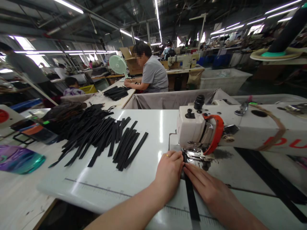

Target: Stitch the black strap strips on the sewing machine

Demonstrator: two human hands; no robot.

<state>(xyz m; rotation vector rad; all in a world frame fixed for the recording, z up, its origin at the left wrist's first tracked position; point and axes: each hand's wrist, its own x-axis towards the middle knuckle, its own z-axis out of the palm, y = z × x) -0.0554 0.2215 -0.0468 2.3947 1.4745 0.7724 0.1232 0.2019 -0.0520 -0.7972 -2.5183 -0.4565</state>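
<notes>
A black fabric strip runs from under the needle area of a white sewing machine toward me across the machine bed. My left hand lies at the strip's left side close to the presser foot, its fingers curled together and pressed on the strip. From the right, my right hand meets it, fingertips pinching the strip's edge just in front of the foot. The fingertips of the two hands nearly touch. An orange-red guard sits on the machine head above them. The needle itself is hidden.
A heap of black strips lies on the table to the left. More long strips lie right of the machine arm. A purple-teal bottle is at far left. Ahead, a co-worker sits near a green fan.
</notes>
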